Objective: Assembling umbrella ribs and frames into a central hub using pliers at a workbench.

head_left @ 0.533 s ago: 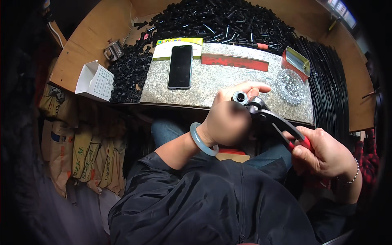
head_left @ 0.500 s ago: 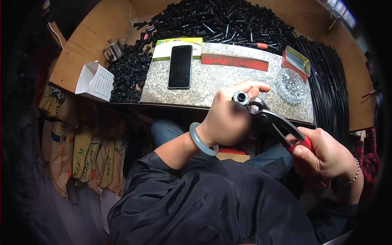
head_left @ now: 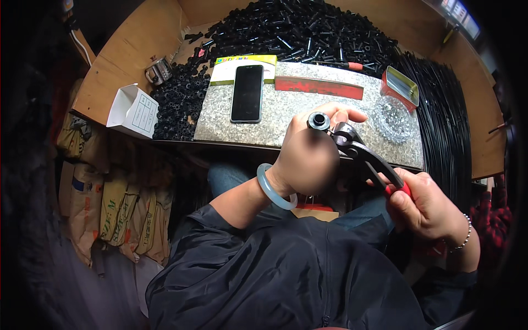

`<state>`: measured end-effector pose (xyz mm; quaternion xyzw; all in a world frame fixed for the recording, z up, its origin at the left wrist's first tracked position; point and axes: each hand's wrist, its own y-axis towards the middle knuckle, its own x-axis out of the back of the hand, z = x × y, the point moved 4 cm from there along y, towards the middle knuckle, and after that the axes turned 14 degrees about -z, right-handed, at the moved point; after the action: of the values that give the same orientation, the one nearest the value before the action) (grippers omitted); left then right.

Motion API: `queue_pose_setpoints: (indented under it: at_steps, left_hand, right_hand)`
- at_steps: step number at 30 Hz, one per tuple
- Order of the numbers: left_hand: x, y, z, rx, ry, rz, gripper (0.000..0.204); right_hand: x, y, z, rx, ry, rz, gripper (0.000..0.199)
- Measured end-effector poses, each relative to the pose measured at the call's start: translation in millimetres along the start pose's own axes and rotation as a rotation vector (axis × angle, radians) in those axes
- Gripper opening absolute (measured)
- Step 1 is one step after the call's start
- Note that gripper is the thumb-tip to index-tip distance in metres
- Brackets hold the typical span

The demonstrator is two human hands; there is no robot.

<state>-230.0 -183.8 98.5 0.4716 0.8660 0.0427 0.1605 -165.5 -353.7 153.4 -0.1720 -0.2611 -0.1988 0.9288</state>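
Note:
My left hand (head_left: pixel 304 159) is closed around a black tube-shaped part (head_left: pixel 319 121) whose round, hollow end with a grey metal ring points up. Part of that hand is blurred, and the tube's lower length is hidden in it. My right hand (head_left: pixel 427 204) grips the red handles of a pair of pincers (head_left: pixel 379 161). The rounded dark jaws of the pincers rest beside the tube, at the left fingers. Whether the jaws bite on anything is hidden. Both hands are held over the front edge of the stone slab (head_left: pixel 212 124).
On the slab lie a phone (head_left: pixel 247 93), a green-and-white box (head_left: pixel 221 73), a red bar (head_left: pixel 319 87) and a glass ashtray (head_left: pixel 391 118). A red tin (head_left: pixel 400 88) stands near black rods (head_left: pixel 444 115). Black parts (head_left: pixel 308 27) are heaped behind; a white carton (head_left: pixel 133 111) stands left.
The pincers' handles have come closer together in my right hand, which has shifted slightly left. The tube end and my left hand have moved a little up and left.

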Motion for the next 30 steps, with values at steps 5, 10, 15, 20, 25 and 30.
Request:
queue_pose_setpoints:
  at_steps: [5, 10, 15, 20, 25, 30]
  left_hand:
    - [0, 2, -5, -0.148, 0.131, 0.011, 0.027]
    - [-3, 7, -16, -0.303, 0.194, -0.073, 0.026]
    - [3, 10, -25, -0.077, 0.112, -0.036, 0.027]
    - [-2, -26, 31, -0.141, 0.12, 0.069, 0.033]
    - [19, -115, 163, -0.2, 0.3, -0.022, 0.052]
    - [12, -111, 184, -0.217, 0.237, 0.015, 0.045]
  right_hand:
    - [12, -6, 17, -0.126, -0.201, -0.058, 0.025]
    - [14, -8, 30, -0.051, -0.304, -0.136, 0.025]
    - [12, 4, -17, 0.016, -0.134, -0.239, 0.024]
    - [-12, 20, -137, 0.035, -0.693, -0.538, 0.042]
    - [-20, 27, -181, 0.113, -0.913, -0.873, 0.046]
    - [-25, 25, -156, 0.292, -0.991, -0.972, 0.031]
